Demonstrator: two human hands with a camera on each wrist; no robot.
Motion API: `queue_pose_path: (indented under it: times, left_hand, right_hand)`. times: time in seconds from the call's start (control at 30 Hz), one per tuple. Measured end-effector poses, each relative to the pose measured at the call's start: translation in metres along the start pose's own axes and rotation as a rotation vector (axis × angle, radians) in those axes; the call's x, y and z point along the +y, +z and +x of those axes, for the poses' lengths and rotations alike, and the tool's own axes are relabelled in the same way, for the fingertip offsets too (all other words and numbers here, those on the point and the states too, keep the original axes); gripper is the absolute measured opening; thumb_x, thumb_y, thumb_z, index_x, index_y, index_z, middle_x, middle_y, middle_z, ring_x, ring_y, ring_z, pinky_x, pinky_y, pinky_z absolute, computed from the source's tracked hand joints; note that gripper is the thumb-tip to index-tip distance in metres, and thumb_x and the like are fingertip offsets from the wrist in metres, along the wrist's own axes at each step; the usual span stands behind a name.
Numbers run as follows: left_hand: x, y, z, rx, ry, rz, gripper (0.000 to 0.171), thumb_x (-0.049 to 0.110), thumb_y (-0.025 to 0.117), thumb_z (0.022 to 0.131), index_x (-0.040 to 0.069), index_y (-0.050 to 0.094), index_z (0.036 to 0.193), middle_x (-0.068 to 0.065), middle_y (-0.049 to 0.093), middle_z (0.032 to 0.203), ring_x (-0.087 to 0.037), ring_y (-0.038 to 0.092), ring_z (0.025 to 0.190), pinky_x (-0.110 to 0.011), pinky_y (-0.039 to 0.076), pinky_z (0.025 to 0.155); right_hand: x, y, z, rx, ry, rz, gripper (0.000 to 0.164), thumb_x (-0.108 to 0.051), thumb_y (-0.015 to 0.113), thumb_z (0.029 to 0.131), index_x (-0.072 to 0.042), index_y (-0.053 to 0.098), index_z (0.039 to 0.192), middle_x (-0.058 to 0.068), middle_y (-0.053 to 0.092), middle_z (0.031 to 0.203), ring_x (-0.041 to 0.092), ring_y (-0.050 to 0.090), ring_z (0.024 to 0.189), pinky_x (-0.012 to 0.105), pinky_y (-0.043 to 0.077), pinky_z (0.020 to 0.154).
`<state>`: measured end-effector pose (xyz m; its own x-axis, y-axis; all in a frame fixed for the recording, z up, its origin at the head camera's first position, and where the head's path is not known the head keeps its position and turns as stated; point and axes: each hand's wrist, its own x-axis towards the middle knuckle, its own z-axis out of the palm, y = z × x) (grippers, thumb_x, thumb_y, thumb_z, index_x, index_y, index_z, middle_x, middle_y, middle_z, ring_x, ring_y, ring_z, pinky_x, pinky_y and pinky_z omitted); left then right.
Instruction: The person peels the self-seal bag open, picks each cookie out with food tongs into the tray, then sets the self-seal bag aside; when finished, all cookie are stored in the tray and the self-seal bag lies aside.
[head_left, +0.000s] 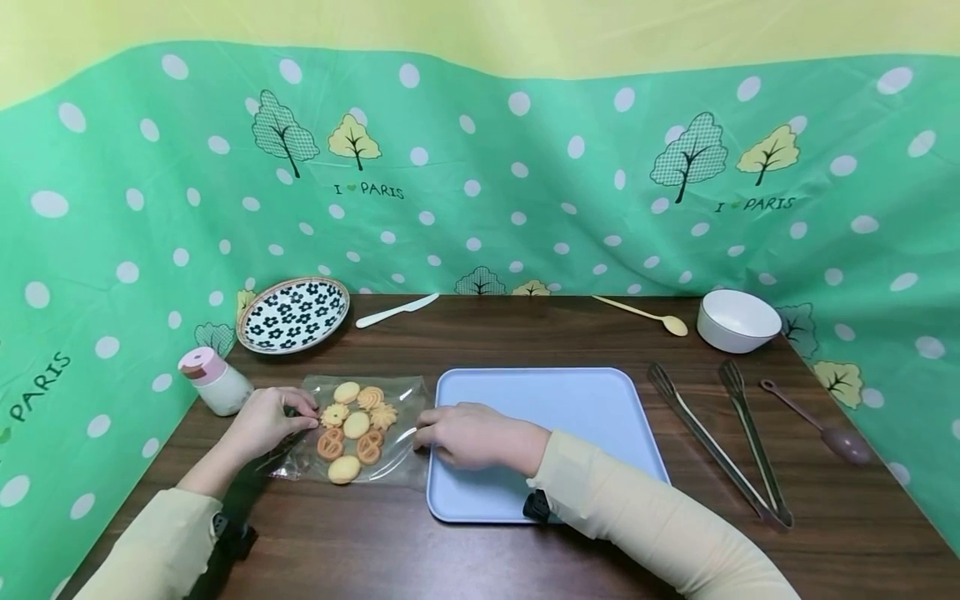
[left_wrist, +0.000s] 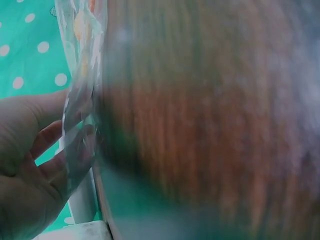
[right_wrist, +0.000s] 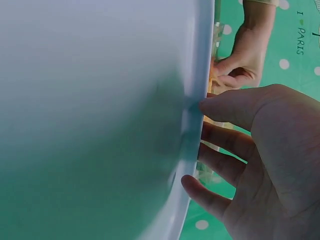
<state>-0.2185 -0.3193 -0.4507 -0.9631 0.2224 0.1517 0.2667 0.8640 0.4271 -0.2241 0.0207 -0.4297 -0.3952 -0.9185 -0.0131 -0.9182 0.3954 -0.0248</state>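
A clear plastic bag of cookies (head_left: 356, 425) lies on the table, with several round, flower-shaped and pretzel-shaped cookies showing through it. My left hand (head_left: 267, 423) pinches the bag's left side between thumb and fingers. In the left wrist view, the crinkled plastic (left_wrist: 80, 130) runs between the thumb and fingers of that hand. My right hand (head_left: 472, 435) is at the bag's right edge, over the left rim of a light blue tray (head_left: 547, 400). Its fingers (right_wrist: 220, 162) are bent and spread by the tray rim; whether they pinch the plastic is hidden.
Behind the bag are a flower-patterned plate (head_left: 294, 317) and a white knife (head_left: 397, 311); a pink-capped bottle (head_left: 216, 382) stands left. Right of the tray lie metal tongs (head_left: 712, 437) and a brown spoon (head_left: 821, 425). A white bowl (head_left: 738, 323) and a beige spoon (head_left: 645, 315) are farther back.
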Motion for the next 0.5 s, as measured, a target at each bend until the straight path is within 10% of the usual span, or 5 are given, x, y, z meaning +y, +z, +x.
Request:
queue_pose_path:
  times: [0.5]
  left_hand:
    - [-0.003, -0.012, -0.005, -0.012, -0.039, -0.088, 0.01, 0.015, 0.072, 0.082, 0.022, 0.068, 0.075, 0.006, 0.068, 0.085, -0.015, 0.061, 0.086, -0.039, 0.046, 0.079]
  right_hand:
    - [0.0, 0.0, -0.001, -0.026, 0.012, 0.021, 0.033, -0.015, 0.057, 0.09, -0.026, 0.062, 0.121, -0.005, 0.058, 0.126, 0.01, 0.055, 0.115, 0.032, 0.047, 0.092]
